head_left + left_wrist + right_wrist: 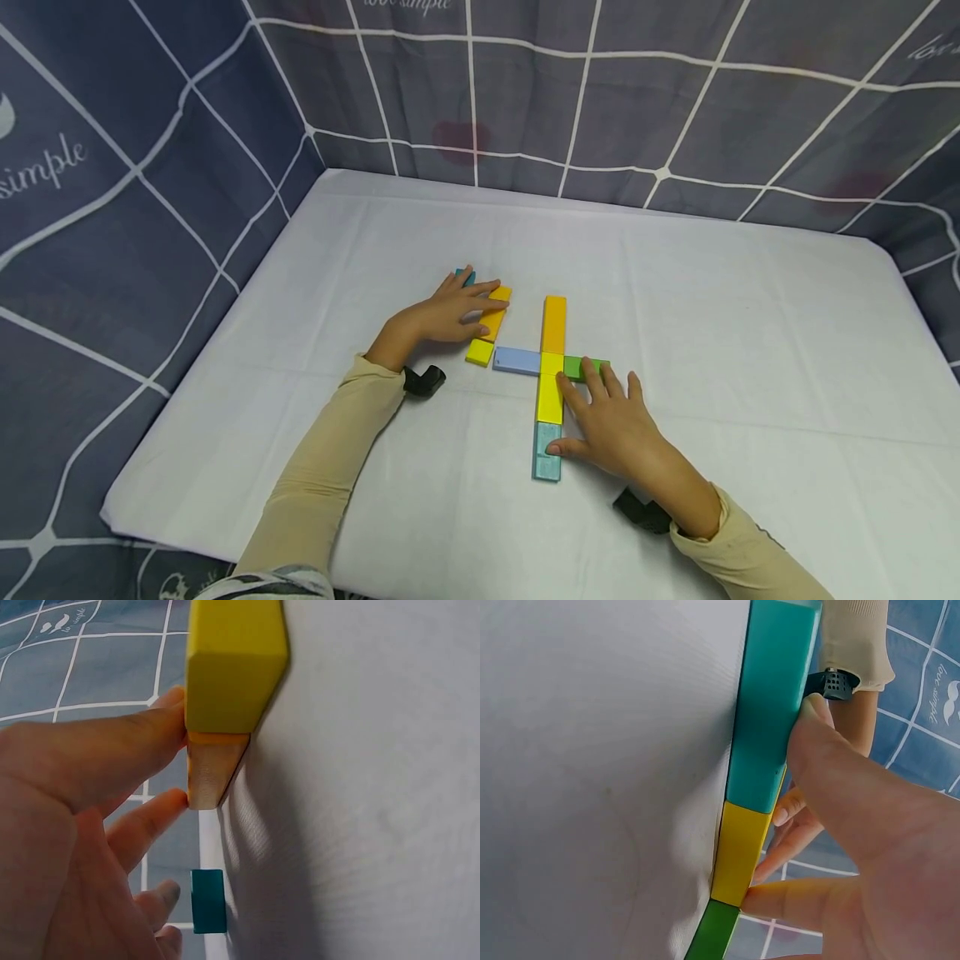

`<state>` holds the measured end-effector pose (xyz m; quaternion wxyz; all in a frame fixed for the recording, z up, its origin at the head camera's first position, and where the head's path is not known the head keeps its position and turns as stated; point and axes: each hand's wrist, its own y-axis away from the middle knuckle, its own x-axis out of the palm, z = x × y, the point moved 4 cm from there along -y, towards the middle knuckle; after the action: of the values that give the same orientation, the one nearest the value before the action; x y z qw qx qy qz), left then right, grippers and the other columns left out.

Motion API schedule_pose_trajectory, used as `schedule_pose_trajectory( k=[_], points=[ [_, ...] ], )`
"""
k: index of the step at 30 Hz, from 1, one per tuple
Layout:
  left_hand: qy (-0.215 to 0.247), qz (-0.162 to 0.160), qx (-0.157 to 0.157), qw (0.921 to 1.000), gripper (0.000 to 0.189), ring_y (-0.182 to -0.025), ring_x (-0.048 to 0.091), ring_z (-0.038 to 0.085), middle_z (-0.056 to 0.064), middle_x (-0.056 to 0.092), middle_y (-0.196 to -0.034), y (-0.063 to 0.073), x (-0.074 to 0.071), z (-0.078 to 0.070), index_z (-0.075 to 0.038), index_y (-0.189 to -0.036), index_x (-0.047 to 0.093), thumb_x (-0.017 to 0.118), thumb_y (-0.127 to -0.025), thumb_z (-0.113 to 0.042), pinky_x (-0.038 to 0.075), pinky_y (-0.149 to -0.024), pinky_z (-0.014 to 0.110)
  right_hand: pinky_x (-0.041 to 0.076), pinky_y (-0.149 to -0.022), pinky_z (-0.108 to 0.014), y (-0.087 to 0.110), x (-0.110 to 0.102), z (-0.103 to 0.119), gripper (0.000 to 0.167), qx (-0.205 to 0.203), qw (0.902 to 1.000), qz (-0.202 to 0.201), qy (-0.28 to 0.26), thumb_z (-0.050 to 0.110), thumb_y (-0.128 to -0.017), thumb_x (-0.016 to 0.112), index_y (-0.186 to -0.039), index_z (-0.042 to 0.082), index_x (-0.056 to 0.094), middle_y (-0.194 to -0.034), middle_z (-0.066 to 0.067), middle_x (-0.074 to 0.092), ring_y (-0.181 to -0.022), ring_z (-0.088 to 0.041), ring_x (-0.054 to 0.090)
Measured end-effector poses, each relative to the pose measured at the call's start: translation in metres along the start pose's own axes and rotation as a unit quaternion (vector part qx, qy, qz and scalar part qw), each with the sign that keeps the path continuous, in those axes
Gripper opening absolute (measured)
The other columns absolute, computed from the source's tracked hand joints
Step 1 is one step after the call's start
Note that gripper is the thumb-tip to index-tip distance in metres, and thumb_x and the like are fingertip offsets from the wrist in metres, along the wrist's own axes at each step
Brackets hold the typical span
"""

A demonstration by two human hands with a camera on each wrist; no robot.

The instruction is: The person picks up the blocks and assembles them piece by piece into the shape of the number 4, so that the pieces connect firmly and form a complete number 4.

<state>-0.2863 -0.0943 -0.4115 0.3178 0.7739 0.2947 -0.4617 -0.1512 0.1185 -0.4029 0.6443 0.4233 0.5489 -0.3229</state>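
Note:
My left hand (pixel 450 314) lies with spread fingers over an orange block (pixel 492 322), its fingertips and thumb touching it. A small yellow block (pixel 479 352) abuts the near end of that block. Just past the fingers is a teal block (pixel 208 901), partly hidden in the head view. My right hand (pixel 617 429) rests spread on a cross of blocks, its thumb on the teal block (pixel 547 462) and a fingertip at the yellow block (pixel 550 402). Another finger reaches the green block (pixel 574 368) on the right arm. A lavender block (pixel 516 361) forms the left arm, and an orange block (pixel 554 323) the top.
A white cloth (pixel 720 333) covers the table, with dark gridded curtains (pixel 525 100) along its back and sides. Each wrist carries a black camera, such as the left one (pixel 424 382).

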Motion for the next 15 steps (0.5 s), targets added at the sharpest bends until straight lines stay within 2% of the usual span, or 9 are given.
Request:
schedule_pose_trajectory(
  k=[8, 15],
  points=[
    [0.006, -0.004, 0.004, 1.0, 0.05, -0.14, -0.008, 0.036, 0.001, 0.017, -0.153, 0.0007, -0.0009, -0.0014, -0.027, -0.138, 0.04, 0.051, -0.091, -0.039, -0.006, -0.112, 0.051, 0.025, -0.096, -0.068, 0.0001, -0.0003, 0.0001, 0.09, -0.001, 1.0, -0.003, 0.0, 0.066, -0.069, 0.06, -0.137, 0.011, 0.04, -0.141, -0.026, 0.032, -0.126, -0.048, 0.033],
    [-0.014, -0.028, 0.014, 0.9994, 0.052, -0.141, -0.004, 0.035, -0.004, 0.015, -0.154, 0.0022, -0.0052, 0.0006, -0.029, -0.139, 0.038, 0.051, -0.09, -0.04, 0.0, -0.113, 0.052, 0.025, -0.096, -0.068, 0.0006, -0.0007, 0.0, 0.09, -0.003, 1.0, -0.003, 0.004, 0.066, -0.069, 0.06, -0.138, 0.011, 0.04, -0.142, -0.026, 0.032, -0.127, -0.048, 0.033]
  ],
)
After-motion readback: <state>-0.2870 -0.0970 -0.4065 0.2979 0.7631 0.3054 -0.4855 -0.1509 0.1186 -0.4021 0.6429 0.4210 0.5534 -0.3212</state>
